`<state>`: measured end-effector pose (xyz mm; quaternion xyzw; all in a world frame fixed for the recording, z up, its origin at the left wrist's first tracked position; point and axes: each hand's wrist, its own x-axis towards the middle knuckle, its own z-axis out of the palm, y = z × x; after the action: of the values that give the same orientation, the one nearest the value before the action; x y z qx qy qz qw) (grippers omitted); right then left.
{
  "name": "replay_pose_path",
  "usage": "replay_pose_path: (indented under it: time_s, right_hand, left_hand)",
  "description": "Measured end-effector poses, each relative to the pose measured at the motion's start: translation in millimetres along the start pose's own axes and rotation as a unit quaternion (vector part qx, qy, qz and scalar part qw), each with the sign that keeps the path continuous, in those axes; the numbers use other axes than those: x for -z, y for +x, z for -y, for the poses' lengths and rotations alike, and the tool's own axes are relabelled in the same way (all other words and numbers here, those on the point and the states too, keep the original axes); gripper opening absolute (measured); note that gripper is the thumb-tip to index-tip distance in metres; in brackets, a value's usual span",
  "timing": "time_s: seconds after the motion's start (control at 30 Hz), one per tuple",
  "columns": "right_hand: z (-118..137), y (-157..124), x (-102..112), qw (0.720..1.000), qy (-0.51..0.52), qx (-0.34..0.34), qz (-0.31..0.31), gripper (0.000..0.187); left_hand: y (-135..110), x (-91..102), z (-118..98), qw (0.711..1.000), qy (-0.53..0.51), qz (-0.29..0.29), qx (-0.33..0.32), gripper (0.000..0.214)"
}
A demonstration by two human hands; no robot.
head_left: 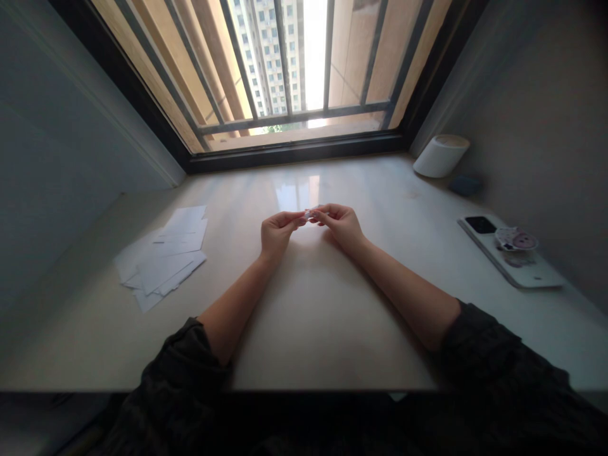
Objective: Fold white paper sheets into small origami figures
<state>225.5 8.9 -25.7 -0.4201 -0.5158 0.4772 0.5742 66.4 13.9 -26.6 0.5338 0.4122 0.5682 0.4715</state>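
Note:
My left hand [279, 230] and my right hand [341, 222] meet above the middle of the pale tabletop. Between their fingertips is a small whitish piece of what looks like folded paper [308, 216], pinched from both sides. The fingers cover most of it, so its full shape is hidden. Off to the left of my left hand lies a loose, overlapping pile of white paper pieces [166, 259].
At the right lies a phone [532, 272] with a round cartoon grip [517, 239] on its back. A white cylinder [441, 156] stands in the far right corner near a small dark object [464, 185]. Behind the tabletop is a barred window [294, 152].

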Motion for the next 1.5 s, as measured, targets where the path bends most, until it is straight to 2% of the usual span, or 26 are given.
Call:
replay_pose_path:
  time_s: [0.3,0.63,0.83,0.97,1.2,1.33,1.5]
  right_hand:
    - [-2,0,-1,1.0,0.003,0.004,-0.006,0.038]
    - [-6,1,-1,1.0,0.018,0.01,-0.004,0.033]
    - [-6,2,-1,1.0,0.013,0.004,-0.01,0.036]
    - [-4,1,-1,1.0,0.009,0.017,-0.005,0.035]
    - [-7,2,-1,0.998,0.02,0.055,0.006,0.029]
    - [-10,3,1,0.998,0.015,0.061,0.005,0.024]
    - [-12,3,2,0.999,-0.005,0.046,-0.006,0.028]
  left_hand:
    - [0,1.2,-2,1.0,0.006,-0.013,0.02,0.025]
    - [-1,0.8,-3,0.999,0.011,-0.023,0.033,0.028]
    - [-2,2.3,-3,0.999,0.004,-0.024,0.036,0.043]
    - [-1,4.0,-4,0.999,0.002,0.007,0.047,0.055]
    - [2,5.8,0,0.998,-0.011,0.015,0.052,0.035]
    - [3,5.9,0,0.997,-0.026,0.013,0.067,0.037]
    - [2,5.5,-1,0.997,-0.029,0.012,0.074,0.044]
